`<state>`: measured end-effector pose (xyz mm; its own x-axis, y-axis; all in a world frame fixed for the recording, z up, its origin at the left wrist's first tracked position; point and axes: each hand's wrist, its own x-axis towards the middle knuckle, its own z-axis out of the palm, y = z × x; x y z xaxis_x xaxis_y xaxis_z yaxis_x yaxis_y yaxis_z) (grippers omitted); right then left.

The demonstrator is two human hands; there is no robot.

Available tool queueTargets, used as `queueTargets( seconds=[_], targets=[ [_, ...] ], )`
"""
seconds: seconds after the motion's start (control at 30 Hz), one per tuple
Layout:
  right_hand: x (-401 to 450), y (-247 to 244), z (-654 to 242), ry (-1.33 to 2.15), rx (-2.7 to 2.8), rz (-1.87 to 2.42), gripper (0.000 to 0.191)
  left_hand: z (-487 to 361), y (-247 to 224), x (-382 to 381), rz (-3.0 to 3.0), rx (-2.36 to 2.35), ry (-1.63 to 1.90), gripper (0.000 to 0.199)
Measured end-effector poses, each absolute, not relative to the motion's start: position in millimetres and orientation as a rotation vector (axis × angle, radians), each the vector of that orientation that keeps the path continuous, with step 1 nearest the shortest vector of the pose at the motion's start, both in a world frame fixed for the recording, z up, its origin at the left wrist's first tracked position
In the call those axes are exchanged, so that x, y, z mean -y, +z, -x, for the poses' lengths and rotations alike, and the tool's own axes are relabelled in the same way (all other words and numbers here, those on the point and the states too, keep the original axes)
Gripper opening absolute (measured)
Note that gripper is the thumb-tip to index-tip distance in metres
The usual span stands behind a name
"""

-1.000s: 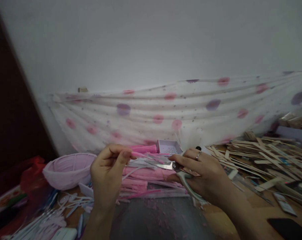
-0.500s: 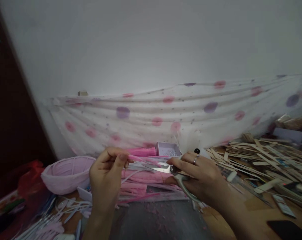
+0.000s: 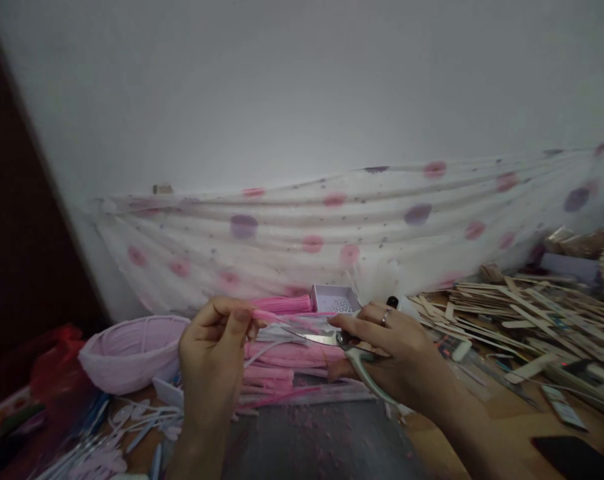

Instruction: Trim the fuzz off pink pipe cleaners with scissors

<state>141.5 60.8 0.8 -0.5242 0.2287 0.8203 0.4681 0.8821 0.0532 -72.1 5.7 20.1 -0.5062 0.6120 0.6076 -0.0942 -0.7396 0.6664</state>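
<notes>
My left hand (image 3: 219, 340) pinches a thin pink fuzzy strip (image 3: 272, 317) whose free end points right. Wrapped round the pale-handled scissors (image 3: 365, 373) is my right hand (image 3: 387, 347), with a ring on one finger. The metal blades (image 3: 317, 337) point left, just below the strip; whether they touch it is blurred. Under both hands lie bundles of pink fuzzy strips (image 3: 267, 379). Behind them sit a bundle of brighter pink strips (image 3: 287, 305) and a small white box (image 3: 335, 299) of beads.
A pink bowl (image 3: 132, 353) and a red plastic bag (image 3: 62, 360) are at left, above white cords (image 3: 147, 417). Many wooden sticks (image 3: 522, 307) cover the right side, near a dark phone-like object (image 3: 572, 457). A dark mat (image 3: 307, 440) with pink scraps lies in front.
The view has shifted slightly. My right hand and the scissors have moved a little left, closer to my left hand. Both hands keep their holds.
</notes>
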Motion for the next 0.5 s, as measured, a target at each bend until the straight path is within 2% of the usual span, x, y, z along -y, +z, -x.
queueTargets(
  seconds=[0.33, 0.5],
  targets=[
    [-61.0, 3.0, -144.5, -0.434, 2.097, 0.465, 0.039, 72.1, 19.7, -5.2, -1.221, -0.785, 2.269, 0.027],
    [-62.6, 2.4, -142.2, -0.487, 2.081, 0.457, 0.029, 71.7, 19.7, -6.2, -1.215, -0.781, 2.28, 0.028]
  ],
)
